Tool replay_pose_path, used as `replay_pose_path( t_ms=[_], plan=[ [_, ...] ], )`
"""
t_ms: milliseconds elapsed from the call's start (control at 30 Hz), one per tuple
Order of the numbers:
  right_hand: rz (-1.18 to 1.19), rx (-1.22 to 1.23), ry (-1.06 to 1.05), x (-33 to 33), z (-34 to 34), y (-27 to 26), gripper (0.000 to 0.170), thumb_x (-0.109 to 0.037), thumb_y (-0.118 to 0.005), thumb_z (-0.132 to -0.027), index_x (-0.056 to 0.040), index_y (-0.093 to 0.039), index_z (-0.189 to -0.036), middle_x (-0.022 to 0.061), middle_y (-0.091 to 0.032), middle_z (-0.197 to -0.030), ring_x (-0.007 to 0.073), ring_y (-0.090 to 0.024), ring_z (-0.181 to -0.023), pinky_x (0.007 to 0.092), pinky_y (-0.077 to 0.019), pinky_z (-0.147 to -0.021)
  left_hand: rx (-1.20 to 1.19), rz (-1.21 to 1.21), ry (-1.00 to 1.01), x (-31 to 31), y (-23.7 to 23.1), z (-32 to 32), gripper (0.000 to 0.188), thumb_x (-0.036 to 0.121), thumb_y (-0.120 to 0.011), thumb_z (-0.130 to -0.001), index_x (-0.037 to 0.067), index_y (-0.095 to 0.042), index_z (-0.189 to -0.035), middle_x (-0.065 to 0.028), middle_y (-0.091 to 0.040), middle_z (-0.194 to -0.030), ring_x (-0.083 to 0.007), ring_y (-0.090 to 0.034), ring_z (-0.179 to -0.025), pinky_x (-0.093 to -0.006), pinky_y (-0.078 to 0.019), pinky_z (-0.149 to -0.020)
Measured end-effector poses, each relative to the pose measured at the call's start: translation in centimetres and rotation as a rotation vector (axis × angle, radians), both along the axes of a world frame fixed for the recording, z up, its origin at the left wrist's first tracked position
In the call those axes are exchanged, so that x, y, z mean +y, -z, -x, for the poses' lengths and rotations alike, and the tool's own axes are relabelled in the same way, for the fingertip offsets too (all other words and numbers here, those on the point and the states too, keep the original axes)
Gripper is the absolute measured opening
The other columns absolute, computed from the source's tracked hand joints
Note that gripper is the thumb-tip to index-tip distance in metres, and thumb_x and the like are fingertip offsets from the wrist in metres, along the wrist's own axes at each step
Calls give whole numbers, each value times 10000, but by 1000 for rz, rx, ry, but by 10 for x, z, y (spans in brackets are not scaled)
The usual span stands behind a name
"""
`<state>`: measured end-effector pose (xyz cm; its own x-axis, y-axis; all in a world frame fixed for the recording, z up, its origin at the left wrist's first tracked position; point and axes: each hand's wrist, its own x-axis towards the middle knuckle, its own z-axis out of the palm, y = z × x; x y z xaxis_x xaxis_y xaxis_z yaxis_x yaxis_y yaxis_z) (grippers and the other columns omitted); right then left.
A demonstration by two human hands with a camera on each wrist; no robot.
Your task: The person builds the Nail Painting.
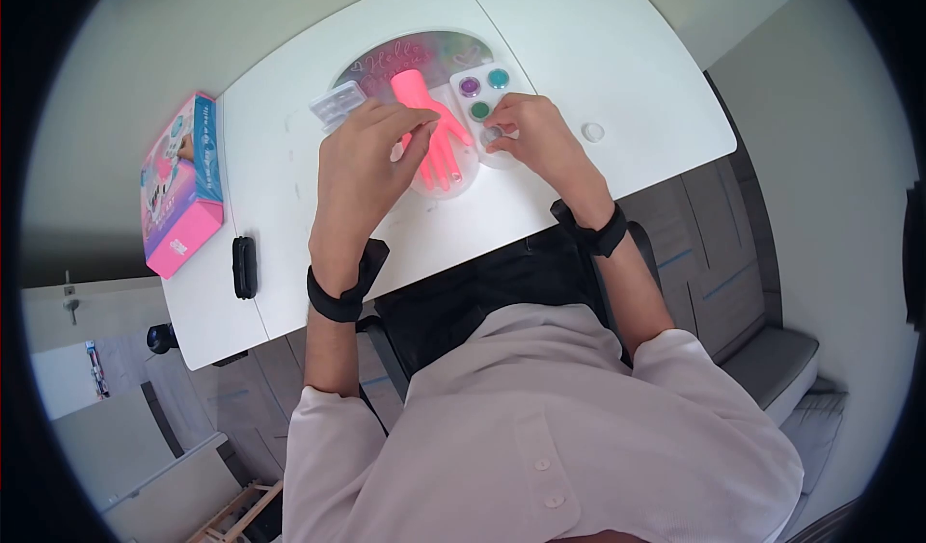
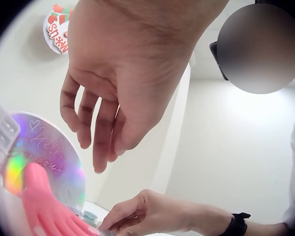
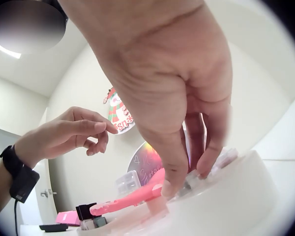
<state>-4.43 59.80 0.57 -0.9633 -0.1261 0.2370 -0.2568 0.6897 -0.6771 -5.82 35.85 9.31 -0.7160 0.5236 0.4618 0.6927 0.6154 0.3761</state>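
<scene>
Over a pink model hand (image 1: pixel 413 90), my left hand (image 1: pixel 365 162) hovers with loosely bent fingers and nothing in them. The model hand lies with its fingers toward me on a pale rounded base (image 1: pixel 467 178). My right hand (image 1: pixel 540 138) pinches a small silvery-grey pot (image 1: pixel 493 134) at the near end of a white tray (image 1: pixel 462 78); the fingers partly hide it. Purple (image 1: pixel 470 87), teal (image 1: pixel 498 78) and green (image 1: pixel 480 111) glitter pots sit in the same tray. In the right wrist view, thumb and fingertips reach down to the tray beside the model hand.
A small clear round lid (image 1: pixel 593 132) lies to the right. Behind the model hand stands an iridescent panel (image 1: pixel 434 53), with a clear compartment case (image 1: pixel 338 106) at its left. A pink and blue box (image 1: pixel 183 186) and a black case (image 1: pixel 244 267) are on the table's left.
</scene>
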Motion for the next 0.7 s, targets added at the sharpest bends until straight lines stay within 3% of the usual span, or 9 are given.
replay_pose_path(
  t_ms=[33,100,233,333,400,533,600,633,700],
  plan=[
    [1,-4,2,-2,0,2,349,14,-890,-707,30,-776,-1036,130,-727,-972,286,-712,-827,361,-584,-762,2,14,2,1,1,0,117,128,-772,-914,107,-811,-1023,-41,-748,-868,-179,-666,-743,-314,-521,-626],
    [-7,95,-6,-8,-1,7,260,50,-823,-742,48,-779,-997,170,-716,-973,358,-722,-901,431,-591,-753,-1,23,5,2,2,0,118,127,-771,-916,106,-811,-1024,-41,-749,-866,-179,-668,-744,-312,-520,-624],
    [34,54,42,-12,-4,3,200,91,-771,-760,52,-774,-956,167,-720,-990,365,-706,-921,427,-600,-769,-7,28,15,2,3,2,121,127,-766,-920,106,-813,-1029,-41,-751,-866,-181,-671,-745,-317,-516,-620],
    [-57,95,126,-16,-6,2,159,75,-767,-753,36,-771,-908,149,-723,-1008,353,-700,-933,429,-601,-762,-5,24,33,0,8,5,128,130,-763,-922,107,-814,-1037,-46,-751,-866,-185,-672,-734,-324,-515,-619],
    [-281,250,99,-21,-10,1,135,35,-787,-736,10,-767,-867,139,-730,-989,334,-700,-941,420,-599,-753,-36,22,25,-1,8,3,131,131,-763,-922,109,-815,-1040,-51,-750,-866,-187,-672,-729,-325,-515,-619],
    [-260,164,133,-15,-9,0,148,-6,-808,-723,-7,-774,-867,121,-737,-979,322,-703,-948,429,-589,-758,-54,24,15,-3,4,0,146,130,-761,-922,116,-815,-1056,-63,-747,-869,-195,-674,-720,-322,-515,-621],
    [-118,158,211,-4,-13,0,132,-30,-806,-730,-8,-772,-856,128,-737,-974,330,-707,-950,453,-580,-773,-60,16,7,-4,1,-4,151,127,-759,-921,118,-815,-1061,-64,-747,-871,-192,-673,-721,-321,-515,-622],
    [-119,161,209,5,-14,-2,132,-30,-806,-730,-8,-772,-856,128,-737,-974,330,-707,-950,453,-580,-773,-69,8,-4,-5,-1,-5,157,125,-758,-920,119,-815,-1067,-64,-746,-872,-190,-673,-722,-319,-516,-623],
    [-205,86,432,30,-16,-3,121,-12,-761,-771,-13,-776,-891,144,-735,-989,332,-713,-952,480,-572,-796,-77,3,-20,-12,2,-6,164,121,-756,-919,121,-814,-1073,-63,-745,-873,-186,-671,-721,-318,-516,-622]
  ],
)
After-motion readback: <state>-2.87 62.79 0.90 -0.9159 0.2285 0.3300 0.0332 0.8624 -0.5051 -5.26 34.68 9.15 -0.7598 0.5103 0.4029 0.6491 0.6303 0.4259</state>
